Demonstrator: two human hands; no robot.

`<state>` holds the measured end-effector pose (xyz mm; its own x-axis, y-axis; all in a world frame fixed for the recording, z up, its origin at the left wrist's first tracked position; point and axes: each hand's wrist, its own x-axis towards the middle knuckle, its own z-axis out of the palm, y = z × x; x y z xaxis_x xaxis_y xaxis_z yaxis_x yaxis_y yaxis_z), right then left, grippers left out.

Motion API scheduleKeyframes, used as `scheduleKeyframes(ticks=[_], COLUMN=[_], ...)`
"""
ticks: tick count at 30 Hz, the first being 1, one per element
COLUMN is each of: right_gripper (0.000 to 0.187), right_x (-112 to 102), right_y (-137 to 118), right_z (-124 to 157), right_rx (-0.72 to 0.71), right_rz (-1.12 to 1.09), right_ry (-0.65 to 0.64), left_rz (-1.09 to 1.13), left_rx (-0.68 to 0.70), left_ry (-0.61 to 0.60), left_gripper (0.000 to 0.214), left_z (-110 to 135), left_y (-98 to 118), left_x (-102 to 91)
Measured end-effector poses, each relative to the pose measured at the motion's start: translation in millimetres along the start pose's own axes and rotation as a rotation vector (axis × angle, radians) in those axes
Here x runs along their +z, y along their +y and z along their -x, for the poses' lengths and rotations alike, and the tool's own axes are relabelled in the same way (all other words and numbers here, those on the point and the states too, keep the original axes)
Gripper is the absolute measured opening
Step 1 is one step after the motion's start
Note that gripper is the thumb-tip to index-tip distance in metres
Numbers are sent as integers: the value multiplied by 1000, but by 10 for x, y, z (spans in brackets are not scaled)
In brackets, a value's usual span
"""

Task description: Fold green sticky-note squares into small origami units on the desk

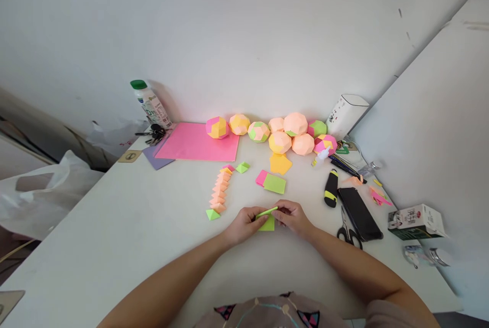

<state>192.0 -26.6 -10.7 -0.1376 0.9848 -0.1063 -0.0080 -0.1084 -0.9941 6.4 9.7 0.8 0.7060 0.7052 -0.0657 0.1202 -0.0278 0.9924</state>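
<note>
A small green sheet of paper [269,224], partly folded over along its upper edge, is pinched between both hands close to the table. My left hand [246,223] is closed on its left side, thumb on top. At its right end my right hand [294,216] is closed, fingers on the fold. Beyond the hands lies a stack of green sticky notes [275,183], partly over a pink stack [261,178]. To the left runs a row of folded peach paper pieces [219,193], with a green folded piece [213,214] at the near end.
Several faceted paper balls [296,124] line the wall, one partly over a pink sheet [198,142]. At right lie a cutter [331,188], scissors [348,231], a phone [360,214] and a milk carton [416,221]. A bottle [153,104] stands at back left; a plastic bag [49,190] hangs left.
</note>
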Motion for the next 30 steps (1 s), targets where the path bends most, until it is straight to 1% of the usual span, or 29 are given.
scheduleKeyframes(ticks=[6,15,21,27,30], right_gripper=[25,27,26,23,21], right_x=[-15,1,-3,-5,-8], right_y=[2,6,-10,-12,-10], right_z=[1,4,0,4,6], right_rx=[12,3,3,-6,-15], right_rz=[-4,-13,-25,-22,-21], right_ry=[14,41,13,13,3], left_rz=[-2,-1,-18,-13,-19], left_rx=[-40,-76,-68,-63,-12], left_ry=[-28,-53,-55,-40,-6], left_gripper=[39,40,40,38,33], left_z=[-16,-24,-22,-10,-4], left_y=[-52,-42,-40,-26,-10], left_x=[-8,-17,-18,-11,3])
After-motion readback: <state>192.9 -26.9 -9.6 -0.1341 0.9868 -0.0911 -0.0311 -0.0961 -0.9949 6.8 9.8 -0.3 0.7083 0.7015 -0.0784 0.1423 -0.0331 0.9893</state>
